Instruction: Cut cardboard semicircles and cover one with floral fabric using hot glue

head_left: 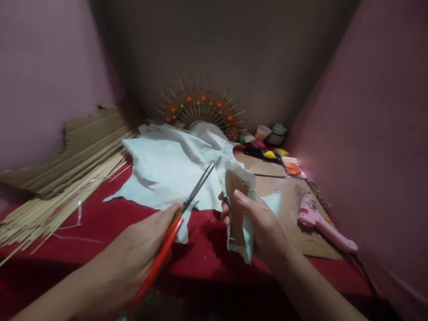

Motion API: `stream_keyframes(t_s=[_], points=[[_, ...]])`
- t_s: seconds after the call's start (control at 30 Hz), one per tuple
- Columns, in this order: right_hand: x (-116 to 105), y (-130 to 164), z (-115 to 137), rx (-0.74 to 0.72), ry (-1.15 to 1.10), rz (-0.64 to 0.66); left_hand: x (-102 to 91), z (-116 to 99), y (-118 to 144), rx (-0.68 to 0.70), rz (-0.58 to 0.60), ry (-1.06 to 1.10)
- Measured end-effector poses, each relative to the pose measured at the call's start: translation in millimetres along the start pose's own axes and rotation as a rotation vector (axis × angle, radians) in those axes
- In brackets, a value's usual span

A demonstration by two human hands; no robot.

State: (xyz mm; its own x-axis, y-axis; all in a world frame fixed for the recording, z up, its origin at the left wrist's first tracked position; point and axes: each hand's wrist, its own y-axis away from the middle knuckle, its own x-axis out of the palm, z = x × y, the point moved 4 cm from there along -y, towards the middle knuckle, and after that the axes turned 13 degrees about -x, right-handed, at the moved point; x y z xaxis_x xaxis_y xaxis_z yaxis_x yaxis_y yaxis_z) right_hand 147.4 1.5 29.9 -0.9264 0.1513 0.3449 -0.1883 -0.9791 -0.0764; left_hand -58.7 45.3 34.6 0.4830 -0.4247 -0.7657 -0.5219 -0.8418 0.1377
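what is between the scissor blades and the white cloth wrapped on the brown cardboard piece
Nothing visible. The orange-handled scissors in the left hand reach the white cloth edge on the brown cardboard piece, held by the right hand.

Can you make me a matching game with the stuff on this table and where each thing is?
Things:
1. scissors
2. glue gun
3. sticks
4. cardboard piece

Places:
A. lying at the right on the brown board
B. in the left hand
C. piled at the left
D. in the right hand, wrapped in white cloth

Pairs: 1-B, 2-A, 3-C, 4-D
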Motion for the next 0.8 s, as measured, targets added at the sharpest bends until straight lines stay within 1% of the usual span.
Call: stream_keyframes(t_s=[0.1,0.2,0.3,0.47,0.6,0.7,0.8], points=[[1.6,1.1,-1.3,0.017,0.016,0.012,5.7,-6.9,-8.0,0.016,0.010,-0.066],[2.3,1.5,-2.4,-0.003,0.030,0.011,11.2,-9.3,-13.1,0.015,0.008,-0.129],[3.3,2.3,-4.6,-0.001,0.021,0.018,14.7,-10.5,-14.3,0.031,0.037,-0.153],[5.2,3.6,-7.1,0.014,0.039,0.045,13.0,-9.6,-15.9,0.039,0.027,-0.138],[5.5,3.4,-8.2,0.018,0.035,0.051,11.4,-10.5,-15.9,0.055,0.053,-0.115],[5.9,3.9,-9.1,0.026,0.033,0.057,10.8,-10.5,-14.6,0.026,0.078,-0.090],[7.0,4.7,-8.8,0.037,0.039,0.064,12.7,-5.4,-14.4,-0.023,0.106,-0.066]])
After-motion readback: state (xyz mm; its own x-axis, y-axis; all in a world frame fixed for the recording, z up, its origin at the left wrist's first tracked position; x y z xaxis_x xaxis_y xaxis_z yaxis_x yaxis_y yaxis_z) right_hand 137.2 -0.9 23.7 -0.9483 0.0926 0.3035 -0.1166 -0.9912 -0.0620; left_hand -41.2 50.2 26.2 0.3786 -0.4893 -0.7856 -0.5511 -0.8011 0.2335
